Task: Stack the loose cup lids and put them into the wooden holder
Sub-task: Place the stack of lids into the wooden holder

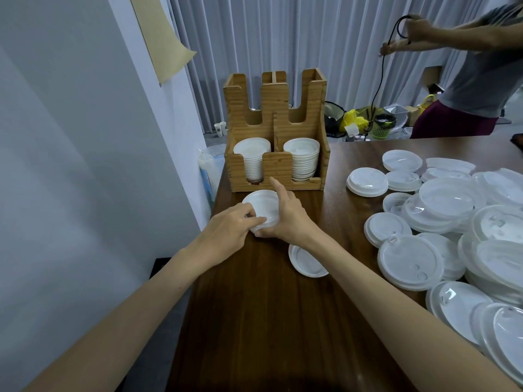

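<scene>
Right now L hand [232, 224] & R hand [288, 219] both pinch lid stack [261, 203] by its edges, just in front of wooden holder [278, 165] on table [254, 306].

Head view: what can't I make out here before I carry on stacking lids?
In the head view:
Held lid stack: its count and near edge, covered by the left hand and right hand gripping it.
Single lid: its far-right part, under the right forearm.
Loose lid pile: cut off by the right frame edge.
Wooden holder: rear slots' contents, hidden behind its own front walls.
</scene>
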